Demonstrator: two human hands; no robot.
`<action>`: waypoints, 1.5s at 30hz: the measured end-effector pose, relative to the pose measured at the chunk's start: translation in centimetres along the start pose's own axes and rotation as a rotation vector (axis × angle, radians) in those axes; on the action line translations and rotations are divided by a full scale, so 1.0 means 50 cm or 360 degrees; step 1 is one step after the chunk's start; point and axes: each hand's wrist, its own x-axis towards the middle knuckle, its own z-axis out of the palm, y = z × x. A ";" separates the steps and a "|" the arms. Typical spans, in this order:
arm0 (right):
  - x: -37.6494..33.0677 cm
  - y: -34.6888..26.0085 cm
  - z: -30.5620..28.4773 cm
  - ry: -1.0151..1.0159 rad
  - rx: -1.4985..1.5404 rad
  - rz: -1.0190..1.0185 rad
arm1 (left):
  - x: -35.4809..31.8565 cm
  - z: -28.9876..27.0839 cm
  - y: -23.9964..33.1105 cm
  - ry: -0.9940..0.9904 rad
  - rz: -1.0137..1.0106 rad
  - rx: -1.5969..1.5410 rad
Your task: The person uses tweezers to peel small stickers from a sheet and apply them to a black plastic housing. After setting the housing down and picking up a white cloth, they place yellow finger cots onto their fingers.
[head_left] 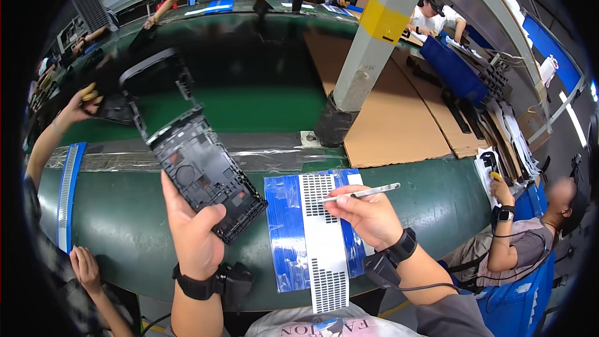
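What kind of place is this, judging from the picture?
Probably a factory assembly line. A long green conveyor belt runs between seated workers, the left hand holds a black plastic frame, and the right hand holds tweezers over a white sheet of small stickers.

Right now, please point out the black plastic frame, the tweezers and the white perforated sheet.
black plastic frame [203, 171], head view, on its ribbed inner face above the left hand.
tweezers [368, 192], head view, on the middle of the metal shaft.
white perforated sheet [324, 256], head view, on its plain middle band.
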 end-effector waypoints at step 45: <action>0.016 0.047 -0.012 0.0184 -0.0441 -0.0229 | -0.028 0.023 -0.053 0.0072 -0.0419 -0.0087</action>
